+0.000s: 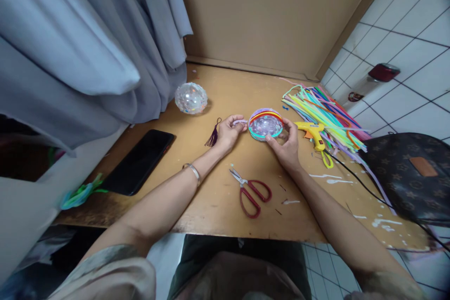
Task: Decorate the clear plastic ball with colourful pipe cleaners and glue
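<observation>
1. You have the decorated clear ball [264,126] above the tabletop [211,218], ahead of you and between your two hands. Red, yellow and lilac bands arc over its upper side, and a teal one follows its lower edge.
2. Your right hand [288,146] has its grip closed on the ball's right side, with the thumb at the lower edge.
3. Your left hand [228,134] pinches a pale lilac strip [239,122] just beside the ball's left edge. Whether the strip's far end is fixed to the ball, you cannot tell from this view.
4. The step in hand looks like handling that strip at the banded ball. Guiding it from here would call for a steady right grip and a light left pinch, with the strip kept straight and your fingertips off the bands.
5. The dark tassel [212,136] lies just beside your left hand. The red-handled scissors [253,193] lie nearer you, blades slightly apart, and neither hand touches them.
6. The yellow glue gun [312,130] rests to the right of your right hand, near the heap of pipe cleaners [325,110]. If its tip is hot, your right fingers want care there.
7. A second clear ball [191,98] sits farther back on the left, beyond the black phone [140,161].
</observation>
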Demonstrator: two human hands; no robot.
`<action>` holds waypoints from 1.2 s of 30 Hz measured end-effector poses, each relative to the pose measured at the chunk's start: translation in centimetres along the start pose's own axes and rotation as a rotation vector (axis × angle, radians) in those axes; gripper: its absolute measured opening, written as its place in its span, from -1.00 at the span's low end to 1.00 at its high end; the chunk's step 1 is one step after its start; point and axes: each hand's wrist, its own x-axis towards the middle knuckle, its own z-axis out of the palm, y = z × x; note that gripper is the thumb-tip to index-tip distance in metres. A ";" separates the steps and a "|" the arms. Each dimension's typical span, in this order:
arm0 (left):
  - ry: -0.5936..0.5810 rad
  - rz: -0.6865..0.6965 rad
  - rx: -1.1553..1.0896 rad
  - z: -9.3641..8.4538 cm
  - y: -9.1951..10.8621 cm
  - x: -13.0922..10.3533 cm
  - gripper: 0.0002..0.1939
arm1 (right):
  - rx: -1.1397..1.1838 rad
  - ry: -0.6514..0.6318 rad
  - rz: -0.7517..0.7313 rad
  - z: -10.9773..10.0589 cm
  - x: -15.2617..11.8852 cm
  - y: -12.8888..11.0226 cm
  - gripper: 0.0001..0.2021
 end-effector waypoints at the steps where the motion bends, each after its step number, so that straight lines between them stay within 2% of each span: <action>1: 0.003 -0.011 -0.013 0.0 0.0 0.0 -0.81 | 0.002 0.000 0.000 0.0 0.0 0.0 -0.37; 11: 0.012 -0.065 -0.082 -0.1 -0.3 0.6 -0.87 | -0.004 0.001 0.018 -0.1 0.0 -0.1 -0.35; 18: -0.023 0.000 0.040 -0.2 -0.4 0.4 -0.88 | 0.003 -0.016 -0.002 -0.1 -0.2 -0.2 -0.35; 25: -0.037 0.061 0.141 -0.4 -0.4 0.3 -0.85 | 0.143 -0.031 -0.054 -0.2 -0.1 0.5 -0.39; 36: -0.048 0.095 0.128 -0.5 -0.2 0.2 -0.76 | 0.149 -0.008 0.037 -0.1 0.1 1.2 -0.46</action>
